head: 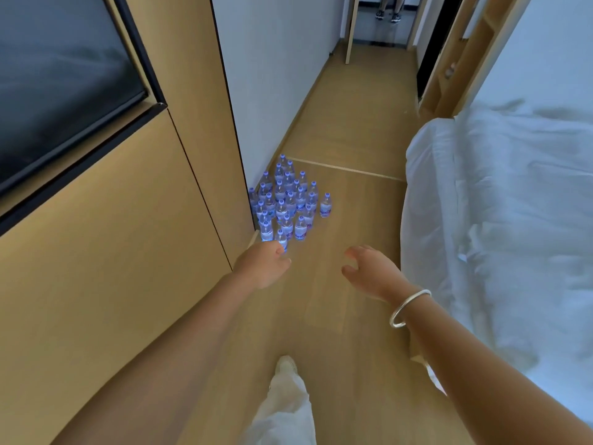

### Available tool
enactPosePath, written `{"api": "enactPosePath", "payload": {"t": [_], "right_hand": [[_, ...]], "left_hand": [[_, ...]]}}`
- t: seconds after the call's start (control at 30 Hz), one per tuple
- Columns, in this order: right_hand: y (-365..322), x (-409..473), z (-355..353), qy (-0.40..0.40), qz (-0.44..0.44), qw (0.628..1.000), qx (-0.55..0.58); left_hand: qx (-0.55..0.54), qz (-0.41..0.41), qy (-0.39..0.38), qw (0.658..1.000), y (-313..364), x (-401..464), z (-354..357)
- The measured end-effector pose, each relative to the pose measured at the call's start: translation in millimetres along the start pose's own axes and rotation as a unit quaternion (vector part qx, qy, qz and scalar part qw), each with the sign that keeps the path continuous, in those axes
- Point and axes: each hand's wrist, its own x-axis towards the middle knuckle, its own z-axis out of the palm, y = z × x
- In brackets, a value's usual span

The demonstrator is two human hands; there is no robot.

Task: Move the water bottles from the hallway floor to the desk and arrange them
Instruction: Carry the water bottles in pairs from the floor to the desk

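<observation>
Several small clear water bottles [288,200] with blue caps stand upright in a tight cluster on the wooden hallway floor, against the corner of the white wall. One bottle [326,205] stands a little apart on the right. My left hand [261,264] reaches forward just short of the nearest bottle, fingers loosely curled and holding nothing. My right hand [369,271] hovers to the right, fingers relaxed and empty, with a silver bangle on the wrist. The desk is not in view.
A tan wooden cabinet [112,252] with a dark screen [57,78] fills the left. A bed with a white duvet [500,220] lines the right. The floor [353,123] runs ahead to a doorway where a person's feet [388,16] stand. My leg [285,403] is below.
</observation>
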Motion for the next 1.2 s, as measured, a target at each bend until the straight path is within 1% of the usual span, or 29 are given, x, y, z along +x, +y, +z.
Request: {"api": "enactPosePath", "payload": {"t": [0.23, 0.33, 0.53, 0.7, 0.83, 0.97, 1.07, 1.2], "right_hand": [[-7, 139, -27, -0.030, 0.022, 0.999, 0.009], [-7, 186, -37, -0.036, 0.024, 0.999, 0.018], [2, 268, -42, -0.081, 0.030, 0.996, 0.026], [18, 352, -41, -0.113, 0.016, 0.993, 0.041], [39, 426, -25, -0.156, 0.009, 0.986, 0.054], [61, 496, 1, -0.197, 0.022, 0.978, 0.067], [78, 546, 36, -0.202, 0.037, 0.975, 0.089], [104, 608, 108, -0.204, 0.064, 0.971, 0.111]], "left_hand": [[0.014, 0.002, -0.027, 1.000, -2, 137, -43], [0.004, -0.011, -0.039, 0.999, 1, 180, -56], [0.007, -0.035, -0.056, 0.998, -1, 256, -64], [-0.022, -0.074, -0.051, 0.996, 0, 330, -62], [-0.034, -0.118, -0.056, 0.991, -5, 396, -42], [-0.083, -0.168, -0.060, 0.980, -23, 460, -10], [-0.117, -0.201, -0.044, 0.972, -51, 502, 27], [-0.143, -0.250, -0.042, 0.957, -106, 553, 96]]}}
